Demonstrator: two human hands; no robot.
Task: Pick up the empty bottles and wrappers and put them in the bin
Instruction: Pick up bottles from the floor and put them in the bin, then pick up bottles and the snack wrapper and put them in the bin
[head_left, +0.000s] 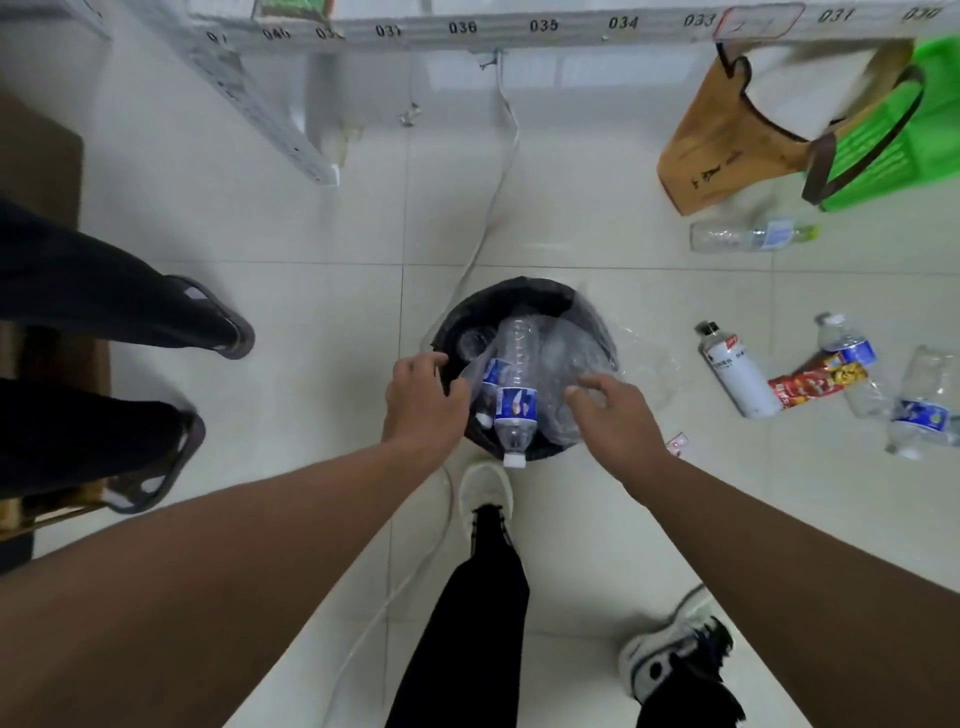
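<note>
A black round bin (470, 312) stands on the tiled floor in the middle of the head view. In it lies a clear bottle with a blue label (514, 400), its white cap over the near rim, beside a second blue-labelled bottle. A crumpled clear plastic wrapper (576, 358) spills over the bin's right side. My left hand (423, 400) is at the bin's left rim, its fingers pinching the wrapper's edge. My right hand (615, 415) curls over the wrapper's near right part. Several bottles and a red wrapper (815, 382) lie on the floor to the right.
Right of the bin lie a white bottle with a black cap (735, 374), two blue-labelled bottles (852, 358), a far clear bottle (748, 236) and a pink scrap (678, 444). A brown bag (727, 145) and green bag (893, 135) hang behind. Another person's sandalled feet (218, 322) stand left. A white cable (488, 208) runs past the bin.
</note>
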